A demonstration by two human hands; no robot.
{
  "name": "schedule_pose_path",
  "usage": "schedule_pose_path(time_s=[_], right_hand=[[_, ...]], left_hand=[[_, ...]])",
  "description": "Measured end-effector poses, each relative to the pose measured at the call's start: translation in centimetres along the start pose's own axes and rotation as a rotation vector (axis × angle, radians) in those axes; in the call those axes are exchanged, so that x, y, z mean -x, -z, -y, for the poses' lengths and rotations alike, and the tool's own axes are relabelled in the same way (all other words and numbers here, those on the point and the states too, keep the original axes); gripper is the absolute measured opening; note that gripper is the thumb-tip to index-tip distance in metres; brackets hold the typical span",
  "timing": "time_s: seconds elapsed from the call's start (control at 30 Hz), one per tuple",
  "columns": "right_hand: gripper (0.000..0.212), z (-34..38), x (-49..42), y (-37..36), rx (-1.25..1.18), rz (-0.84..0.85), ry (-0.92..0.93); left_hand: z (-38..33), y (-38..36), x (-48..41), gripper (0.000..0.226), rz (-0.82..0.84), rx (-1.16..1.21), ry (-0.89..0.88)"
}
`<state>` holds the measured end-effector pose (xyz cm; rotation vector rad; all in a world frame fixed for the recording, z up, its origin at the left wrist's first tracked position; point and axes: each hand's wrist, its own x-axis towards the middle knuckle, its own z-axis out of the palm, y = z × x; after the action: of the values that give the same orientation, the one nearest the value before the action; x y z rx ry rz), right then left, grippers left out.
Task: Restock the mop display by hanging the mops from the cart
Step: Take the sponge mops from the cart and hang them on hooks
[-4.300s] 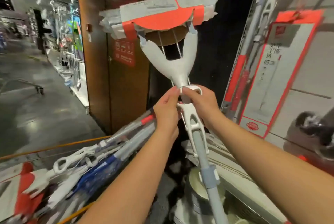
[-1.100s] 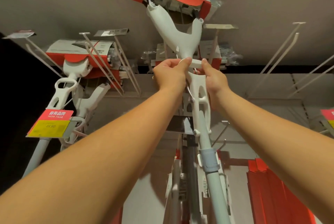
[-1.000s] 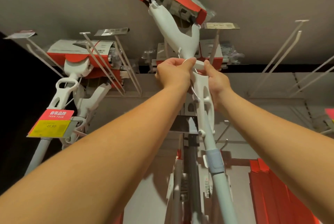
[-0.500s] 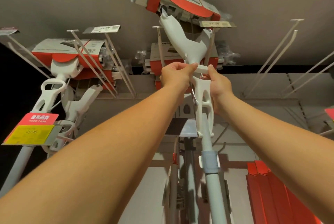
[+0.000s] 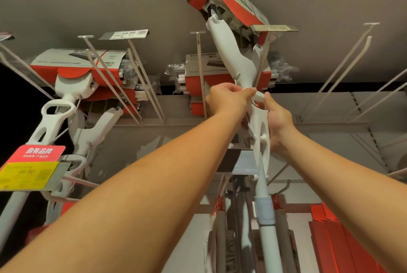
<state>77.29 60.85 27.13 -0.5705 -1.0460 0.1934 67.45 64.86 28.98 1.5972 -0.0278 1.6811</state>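
Fingers (image 5: 243, 94) of left hand (image 5: 226, 99), right hand (image 5: 279, 119) curled, pinching mop (image 5: 234, 61) yoke.

Mop (image 5: 236, 68) centre, head uppermost; hung mops (image 5: 72, 83) left, price tag (image 5: 28, 171) below them; pegs (image 5: 337, 70) right.

A dim grey wall panel (image 5: 88, 4) fills 12 o'clock, slanting white pegs (image 5: 343, 68) jut at 2 o'clock, a red-and-yellow price tag (image 5: 28, 169) hangs at 9 o'clock, and red panels (image 5: 343, 244) stand at 4 o'clock.
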Motion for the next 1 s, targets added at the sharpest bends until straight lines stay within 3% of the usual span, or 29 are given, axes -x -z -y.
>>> schedule_pose_path(time_s=[0.23,0.5,0.63,1.0], right_hand=[[0.048,-0.7,-0.7,0.1,0.032,-0.136,0.048],[0.045,-0.5,0.2,0.3,0.172,0.028,0.065],[0.036,-0.9,0.2,-0.4,0.234,-0.085,0.173],[0.033,-0.5,-0.3,-1.1,0.277,-0.160,0.263]], left_hand=[[1.6,0.1,-0.8,0.020,0.053,-0.019,-0.048],[1.9,1.0,-1.3,0.020,0.158,0.024,-0.013],[1.7,1.7,-1.7,0.023,0.238,0.039,0.021],[1.5,1.1,-1.7,0.019,0.163,0.065,-0.042]])
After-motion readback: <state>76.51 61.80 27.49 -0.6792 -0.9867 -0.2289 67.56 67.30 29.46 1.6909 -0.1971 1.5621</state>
